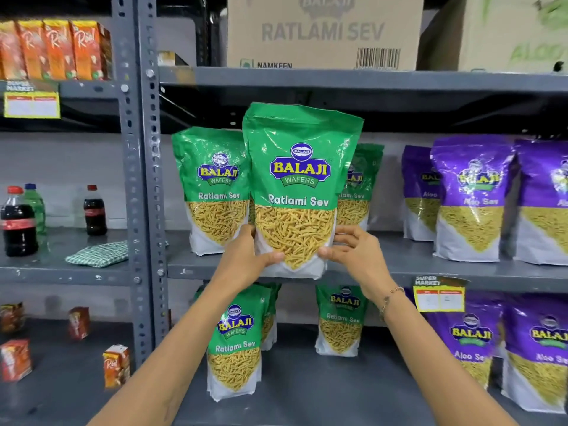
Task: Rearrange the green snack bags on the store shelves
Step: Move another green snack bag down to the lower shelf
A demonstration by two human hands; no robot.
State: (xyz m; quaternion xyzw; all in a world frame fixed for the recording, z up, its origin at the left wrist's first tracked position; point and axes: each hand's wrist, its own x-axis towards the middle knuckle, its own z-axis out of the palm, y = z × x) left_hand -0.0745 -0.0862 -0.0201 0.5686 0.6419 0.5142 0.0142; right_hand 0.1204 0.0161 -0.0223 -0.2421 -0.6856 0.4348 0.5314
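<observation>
I hold one green Ratlami Sev bag (296, 179) upright at the front edge of the middle shelf (399, 270). My left hand (249, 256) grips its lower left side and my right hand (353, 250) its lower right side. Behind it on the same shelf stand a second green bag (215, 189) to the left and a third green bag (358, 186), mostly hidden, to the right. On the lower shelf (307, 395) more green bags stand: one in front (235, 342), one behind it, and one further right (339, 321).
Purple Aloo Sev bags (470, 198) fill the right of both shelves. A grey upright post (144, 179) divides the racks. Left rack: cola bottles (18, 221), a folded checked cloth (98, 253), juice cartons (115, 365). Cardboard boxes (322, 32) sit on top.
</observation>
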